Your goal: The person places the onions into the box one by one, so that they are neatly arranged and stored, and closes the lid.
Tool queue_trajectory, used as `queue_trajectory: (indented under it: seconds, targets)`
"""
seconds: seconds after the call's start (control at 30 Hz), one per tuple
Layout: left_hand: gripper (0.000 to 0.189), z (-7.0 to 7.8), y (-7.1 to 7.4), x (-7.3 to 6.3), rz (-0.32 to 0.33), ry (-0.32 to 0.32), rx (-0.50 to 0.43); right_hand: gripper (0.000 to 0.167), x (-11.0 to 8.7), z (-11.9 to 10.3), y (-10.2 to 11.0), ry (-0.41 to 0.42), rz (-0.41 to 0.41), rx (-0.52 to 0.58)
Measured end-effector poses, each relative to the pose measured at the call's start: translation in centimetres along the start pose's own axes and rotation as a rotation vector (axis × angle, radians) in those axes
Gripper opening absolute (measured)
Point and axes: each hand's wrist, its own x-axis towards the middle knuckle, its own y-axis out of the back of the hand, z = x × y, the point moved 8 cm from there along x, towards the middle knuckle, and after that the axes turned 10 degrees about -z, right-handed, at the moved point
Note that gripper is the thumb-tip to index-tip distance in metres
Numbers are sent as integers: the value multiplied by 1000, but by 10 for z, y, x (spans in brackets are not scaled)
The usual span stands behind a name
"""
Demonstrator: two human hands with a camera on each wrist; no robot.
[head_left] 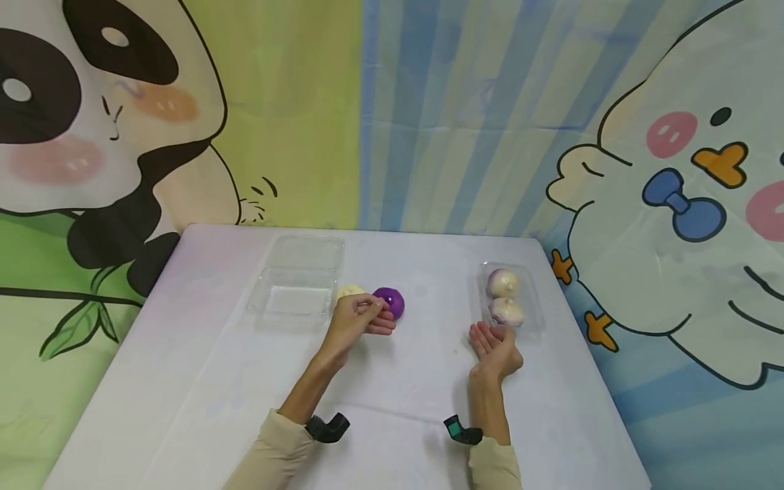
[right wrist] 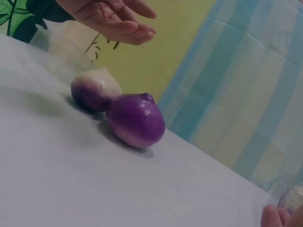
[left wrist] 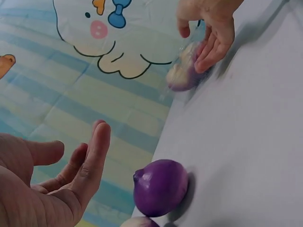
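Note:
My left hand hovers close to a purple onion, its fingers loosely bent and nothing between them. A pale onion with a purple flush sits against the purple one, mostly hidden by the hand in the head view. On the right, a clear plastic box contains two whitish-purple onions. My right hand is at the box's near end, thumb apart from loosely bent fingers. Whether its fingertips touch the box cannot be told.
A clear plastic box with its lid laid back stands at the left, behind the left hand. A white cloth covers the table. A printed curtain hangs along the table's back edge.

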Motion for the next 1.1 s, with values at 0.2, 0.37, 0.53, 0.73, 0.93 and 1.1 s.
queue_trajectory:
  seconds: [0.2,0.37,0.53,0.73,0.93,1.1]
  targets:
    - [35,17,38,-10,90,-22,-34,40,-6,6,-1,-29,30,-55]
    - [41,28,78,-21,230,-43,-3,39,-9,4,-3,28,27,-108]
    - [41,35,126,-41,434,-77,43,37,-13,6,-11,104,-12,-164]
    - [35,51,172,-63,611,-152,195,29,-16,3,-26,227,-74,-244]
    - [31,59,209,-84,730,-120,359,23,-23,-8,-34,369,-88,-415]
    - [33,59,232,-88,789,-103,485,20,-26,-11,-46,479,-188,-489]
